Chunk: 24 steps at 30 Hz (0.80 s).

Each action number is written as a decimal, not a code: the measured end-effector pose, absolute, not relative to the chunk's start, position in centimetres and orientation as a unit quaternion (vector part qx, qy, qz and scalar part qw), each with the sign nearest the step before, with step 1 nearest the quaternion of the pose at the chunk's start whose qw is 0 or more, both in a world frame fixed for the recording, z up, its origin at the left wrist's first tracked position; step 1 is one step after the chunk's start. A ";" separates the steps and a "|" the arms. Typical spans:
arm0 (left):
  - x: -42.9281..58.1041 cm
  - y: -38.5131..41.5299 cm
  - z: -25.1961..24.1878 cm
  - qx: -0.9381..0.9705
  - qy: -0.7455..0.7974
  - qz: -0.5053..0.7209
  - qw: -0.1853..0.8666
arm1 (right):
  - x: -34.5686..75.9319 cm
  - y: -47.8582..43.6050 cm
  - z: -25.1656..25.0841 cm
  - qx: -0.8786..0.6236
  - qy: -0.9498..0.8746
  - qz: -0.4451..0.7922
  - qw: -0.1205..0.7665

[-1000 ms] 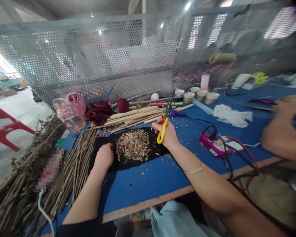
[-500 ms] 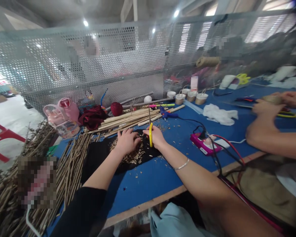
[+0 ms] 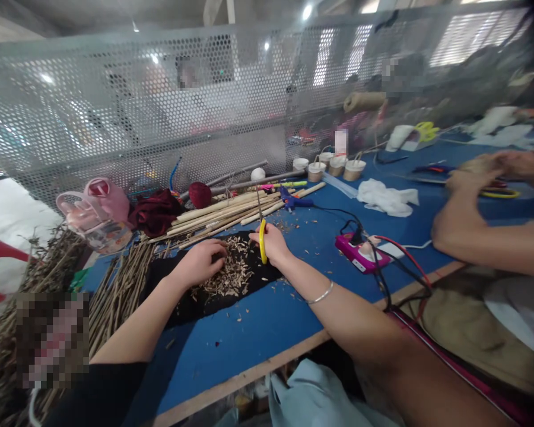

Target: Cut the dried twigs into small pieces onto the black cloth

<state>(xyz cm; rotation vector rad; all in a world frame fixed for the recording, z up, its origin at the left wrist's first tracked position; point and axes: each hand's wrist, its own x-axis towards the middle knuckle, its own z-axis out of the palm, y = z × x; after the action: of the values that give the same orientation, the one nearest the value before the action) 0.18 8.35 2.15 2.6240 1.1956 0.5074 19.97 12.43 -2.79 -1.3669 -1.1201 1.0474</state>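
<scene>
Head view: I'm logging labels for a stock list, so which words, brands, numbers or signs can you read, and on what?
No text can be read.
Purple power strip: pale label-like patch on its side, too small to read.
Pink-and-clear container: printed marks, too blurred to make out.
White-and-pink item behind the cups: pixelated, unreadable.
Pinkish item at lower left: pixelated, unreadable.
</scene>
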 end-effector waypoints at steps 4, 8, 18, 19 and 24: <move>-1.0 8.1 0.8 0.871 0.425 0.214 0.122 | 19.8 12.4 -2.8 -0.565 -0.467 0.441 0.518; -0.2 8.0 0.7 0.859 0.445 0.232 0.105 | 19.9 12.4 -2.9 -0.563 -0.467 0.440 0.520; 4.5 4.7 0.4 0.956 0.282 0.081 -0.021 | 20.0 12.7 -3.3 -0.564 -0.469 0.431 0.526; 4.4 4.8 0.1 0.956 0.282 0.074 -0.030 | 20.0 12.7 -3.3 -0.565 -0.468 0.431 0.526; 4.1 5.1 -0.2 0.921 0.371 0.104 -0.062 | 20.0 12.6 -3.2 -0.566 -0.464 0.434 0.526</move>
<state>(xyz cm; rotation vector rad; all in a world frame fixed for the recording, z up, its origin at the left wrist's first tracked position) 4.11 5.14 -0.22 3.0131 1.2139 0.3419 20.05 12.63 -3.20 -1.3534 -1.1093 1.0382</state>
